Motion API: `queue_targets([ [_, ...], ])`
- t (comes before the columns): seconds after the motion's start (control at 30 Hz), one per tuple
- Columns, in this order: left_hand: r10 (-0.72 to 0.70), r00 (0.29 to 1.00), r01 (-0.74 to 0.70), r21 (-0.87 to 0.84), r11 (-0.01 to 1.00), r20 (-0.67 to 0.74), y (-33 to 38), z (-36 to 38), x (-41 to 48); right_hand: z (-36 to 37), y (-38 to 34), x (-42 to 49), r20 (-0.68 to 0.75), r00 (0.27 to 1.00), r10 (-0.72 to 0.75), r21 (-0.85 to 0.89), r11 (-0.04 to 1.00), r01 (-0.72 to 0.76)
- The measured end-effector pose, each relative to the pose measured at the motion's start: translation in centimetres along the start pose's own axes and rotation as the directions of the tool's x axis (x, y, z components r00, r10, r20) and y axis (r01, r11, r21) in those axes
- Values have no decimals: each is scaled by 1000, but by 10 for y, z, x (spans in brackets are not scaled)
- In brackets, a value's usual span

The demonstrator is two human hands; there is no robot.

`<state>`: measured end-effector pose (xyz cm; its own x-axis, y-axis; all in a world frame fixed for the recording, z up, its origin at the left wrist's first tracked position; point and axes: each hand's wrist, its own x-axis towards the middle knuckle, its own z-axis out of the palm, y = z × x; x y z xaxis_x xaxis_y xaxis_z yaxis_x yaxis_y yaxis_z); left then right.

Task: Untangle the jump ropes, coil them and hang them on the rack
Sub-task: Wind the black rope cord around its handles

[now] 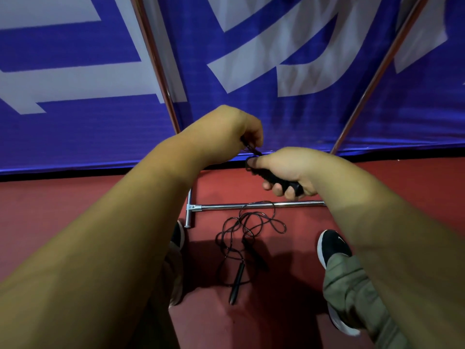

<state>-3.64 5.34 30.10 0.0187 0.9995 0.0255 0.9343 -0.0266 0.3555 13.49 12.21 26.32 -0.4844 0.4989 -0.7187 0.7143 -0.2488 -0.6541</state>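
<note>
Both hands are raised close together in front of the banner (302, 117), above the far edge of the floor (75, 210). The right hand (289, 172) is curled round the black handle end of the held rope (279, 181), where turns of cord are bunched by the thumb. The left hand (231, 132) pinches a short run of the same cord between its fingertips. We judge this to be the closing wrap of a coil. If the pinch slips, or the last turn is left loose, the wraps could spring off the handle and the coil would have to be redone. We cannot tell whether one handle or two sit in the right fist. The second rope (247, 230) lies on the floor in loose, crossing loops between the left shoe (178, 235) and the right shoe (332, 244), with one handle (236, 283) pointing toward us. It is not yet untangled, and a step forward could catch a loop and tighten the snarl. The rack (251, 205) shows its base bar on the floor just beyond that rope, with one loop lying across it, and two uprights slant up before the banner. No hook or top rail is in view, so we cannot say where the coil will hang.
</note>
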Motion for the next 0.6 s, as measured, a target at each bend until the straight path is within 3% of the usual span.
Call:
queue_targets([
  [0.13, -109, 993, 107, 64, 992, 34, -1, 8, 2, 0, 3, 9, -151, 984, -97, 49, 993, 105],
  [0.23, -230, 970, 226, 52, 973, 84, 2, 7, 0, -1, -1, 5, -165, 971, -174, 69, 980, 187],
  [0.4, -355, 926, 352, 50, 935, 124, 3, 11, -4, -1, -6, 2, -190, 962, -196, 248, 939, 240],
  [0.5, -376, 912, 378, 18, 926, 161, 4, 12, -6, 4, -6, 4, -222, 950, -221, 281, 918, 280],
  [0.6, -385, 902, 368, 118, 922, 198, 1, 16, -8, 4, -9, 2, -303, 927, -219, 388, 861, 330],
])
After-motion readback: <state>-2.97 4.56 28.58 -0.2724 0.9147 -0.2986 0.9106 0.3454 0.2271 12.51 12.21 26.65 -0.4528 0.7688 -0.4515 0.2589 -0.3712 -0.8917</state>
